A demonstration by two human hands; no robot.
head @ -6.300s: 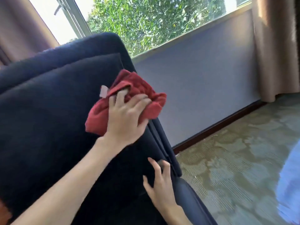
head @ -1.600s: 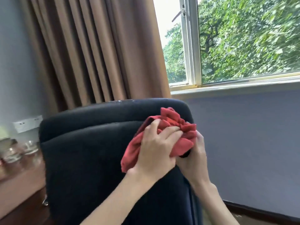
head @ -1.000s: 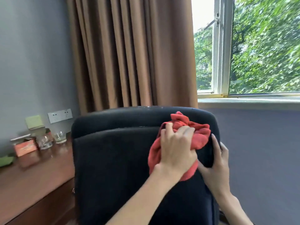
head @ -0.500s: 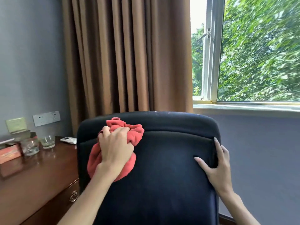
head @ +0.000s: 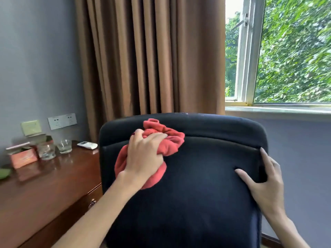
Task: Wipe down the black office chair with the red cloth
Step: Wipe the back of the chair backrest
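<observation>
While the left forearm is reaching up from the lower edge of the view, the left hand (head: 146,156) is pressing the red cloth (head: 162,140) against the upper left part of the black office chair (head: 188,194), its fingers curled closed over the bunched fabric. Cloth is showing above the knuckles and bulging out below the wrist, and its top folds are lying across the seam where the headrest band is meeting the back panel. On the other side, the right hand (head: 263,185) is gripping the chair's right edge, with the thumb lying flat on the back panel and the fingers wrapping round the side, partly closed on the padding. Left of the chair, a wooden desk (head: 44,190) is carrying two glasses (head: 53,149), a pink box (head: 23,156) and a white remote (head: 87,145) near the wall. Behind these, a white socket plate (head: 62,121) is sitting on the grey wall. Brown curtains (head: 152,56) are hanging behind the chair, and to the right a window (head: 249,51) is letting in light from green trees (head: 295,51) outside.
</observation>
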